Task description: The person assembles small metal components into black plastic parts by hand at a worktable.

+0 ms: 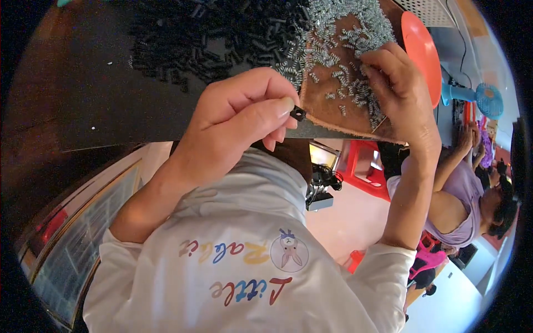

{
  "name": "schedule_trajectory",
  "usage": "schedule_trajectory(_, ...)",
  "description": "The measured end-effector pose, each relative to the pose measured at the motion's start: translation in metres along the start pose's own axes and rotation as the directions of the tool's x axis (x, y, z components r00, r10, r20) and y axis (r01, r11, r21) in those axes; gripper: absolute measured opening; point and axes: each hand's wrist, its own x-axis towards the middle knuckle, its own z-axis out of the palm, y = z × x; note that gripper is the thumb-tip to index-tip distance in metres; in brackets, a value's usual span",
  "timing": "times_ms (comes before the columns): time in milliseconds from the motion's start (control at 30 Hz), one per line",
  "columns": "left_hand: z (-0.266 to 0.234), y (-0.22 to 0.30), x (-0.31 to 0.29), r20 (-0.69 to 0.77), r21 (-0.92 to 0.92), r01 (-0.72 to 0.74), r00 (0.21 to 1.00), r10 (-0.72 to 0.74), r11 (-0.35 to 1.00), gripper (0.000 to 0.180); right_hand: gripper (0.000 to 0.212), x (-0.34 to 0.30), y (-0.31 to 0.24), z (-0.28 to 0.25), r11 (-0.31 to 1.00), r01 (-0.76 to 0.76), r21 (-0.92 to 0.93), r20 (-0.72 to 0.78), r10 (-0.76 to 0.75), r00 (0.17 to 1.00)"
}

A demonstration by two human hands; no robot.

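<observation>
My left hand (239, 111) is closed in a pinch on a small black plastic piece (298, 113) with a round hole in its end, held just over the table's near edge. To the right, my right hand (404, 97) hovers at a scatter of small metal coil springs (327, 55), its thumb and fingers drawn together. Whatever lies between those fingertips, if anything, is too small to make out. The springs lie on a brown sheet (321, 102) with a frayed edge. Beyond my left hand, a broad heap of small black plastic pieces (222, 47) spreads over the dark tabletop (150, 116).
An orange-red plastic dish (420, 58) stands right of the springs, close to my right hand. Past it is a small blue fan (488, 100). A person in a lavender top (463, 205) sits farther right. A red stool (363, 172) stands below the table's edge.
</observation>
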Motion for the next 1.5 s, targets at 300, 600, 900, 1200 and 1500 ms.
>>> schedule_trajectory(300,-0.011,0.003,0.003,0.005,-0.044,0.037,0.999,-0.037,0.998,0.019,0.009,0.014,-0.008,0.009,0.991,0.063,-0.122,0.088,-0.053,0.995)
schedule_trajectory(600,-0.021,-0.003,0.012,-0.067,-0.184,0.089,0.992,-0.103,0.979,0.020,0.016,0.011,-0.028,0.016,0.946,-0.133,0.297,-0.128,0.177,0.976)
schedule_trajectory(900,-0.036,-0.010,0.019,-0.089,-0.368,0.114,0.984,-0.157,0.923,0.022,0.009,0.023,-0.069,0.050,0.588,0.017,0.809,-0.145,0.170,0.975)
schedule_trajectory(1200,-0.044,-0.021,0.024,-0.044,-0.475,0.094,0.990,-0.131,0.875,0.021,0.007,0.035,-0.087,0.081,0.690,-0.020,0.724,-0.261,0.300,0.918)
schedule_trajectory(1500,-0.033,-0.020,-0.008,0.068,-0.409,0.195,0.981,-0.183,0.892,0.021,0.024,0.010,-0.088,0.082,0.813,0.227,0.537,-0.310,-0.060,0.949)
